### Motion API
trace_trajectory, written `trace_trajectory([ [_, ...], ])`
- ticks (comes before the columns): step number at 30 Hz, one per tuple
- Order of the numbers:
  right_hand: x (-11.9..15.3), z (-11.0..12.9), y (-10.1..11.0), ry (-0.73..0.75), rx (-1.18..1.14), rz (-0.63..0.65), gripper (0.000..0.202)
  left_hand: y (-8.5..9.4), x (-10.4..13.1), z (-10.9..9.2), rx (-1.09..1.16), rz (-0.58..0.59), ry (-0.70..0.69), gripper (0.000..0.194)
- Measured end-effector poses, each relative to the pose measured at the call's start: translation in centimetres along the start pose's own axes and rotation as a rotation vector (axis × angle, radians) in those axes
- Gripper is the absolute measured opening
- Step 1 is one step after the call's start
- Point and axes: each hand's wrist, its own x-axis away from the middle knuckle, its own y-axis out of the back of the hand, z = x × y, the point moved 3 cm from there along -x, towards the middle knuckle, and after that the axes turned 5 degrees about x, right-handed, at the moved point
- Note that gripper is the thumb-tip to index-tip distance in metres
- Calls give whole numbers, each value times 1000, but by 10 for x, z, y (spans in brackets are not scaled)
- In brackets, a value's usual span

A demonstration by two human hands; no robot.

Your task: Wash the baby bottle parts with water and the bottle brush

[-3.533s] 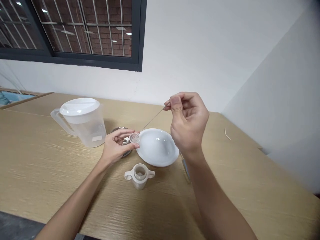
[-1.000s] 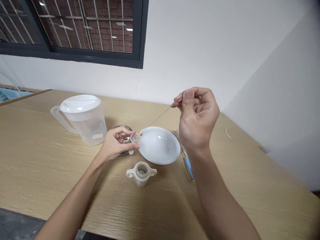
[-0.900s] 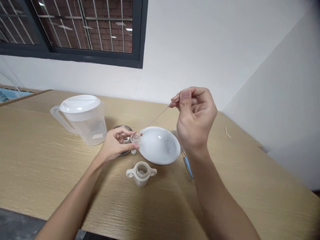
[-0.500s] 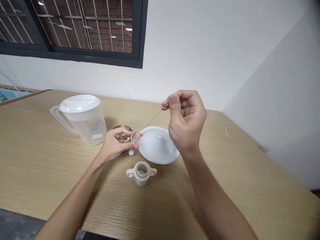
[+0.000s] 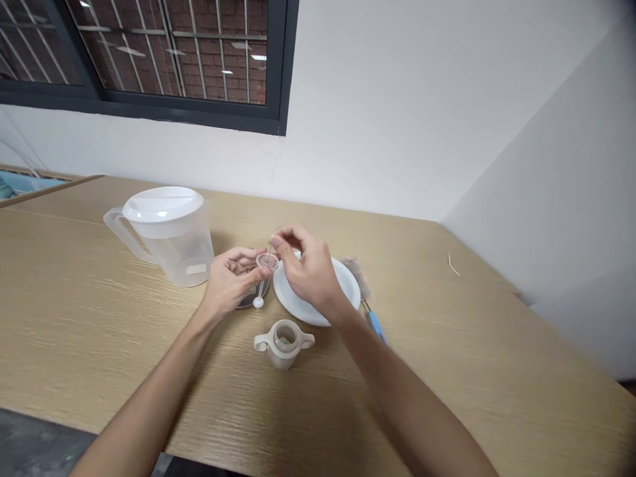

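White bowl (image 5: 294,298) partly hidden behind R hand (image 5: 308,270) w/ rod (image 5: 269,253).

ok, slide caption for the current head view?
Left hand holds a clear round piece, right hand a thin rod, beyond a two-handled cup.

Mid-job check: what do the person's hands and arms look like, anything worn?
The left hand and right hand are ungloved, the forearms slim and sleeveless in view. No watch, bracelet, marking or cable shows; rings can't be ruled out.
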Motion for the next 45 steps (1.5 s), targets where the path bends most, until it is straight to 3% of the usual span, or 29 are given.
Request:
trace_trajectory([
  [3, 3, 0, -7, 27, 105, 65, 13, 4, -1, -1, -3, -10, -39, 36],
  [8, 4, 3, -5, -24, 60, 24, 14, 5, -2, 2, -53, -5, -63, 36],
  [14, 2, 3, 5, -52, -121, -202, 18, 2, 0, 2, -178, 47, -159, 33],
  [20, -1, 12, 17, 25, -113, -341, 16, 3, 2, 3, -244, 97, -229, 30],
  [26, -10, 33, 52, 179, -112, -544, 12, 7, 0, 5, -324, 100, -242, 31],
  [29, -11, 38, 69, 224, -144, -632, 10, 8, -2, 6, -257, 116, -208, 32],
  [34, -10, 38, 68, 221, -154, -594, 11, 8, -3, 6, -112, 131, -180, 36],
  [45, -5, 40, 52, 275, -124, -549, 9, 6, -2, 2, -96, 113, -161, 37],
])
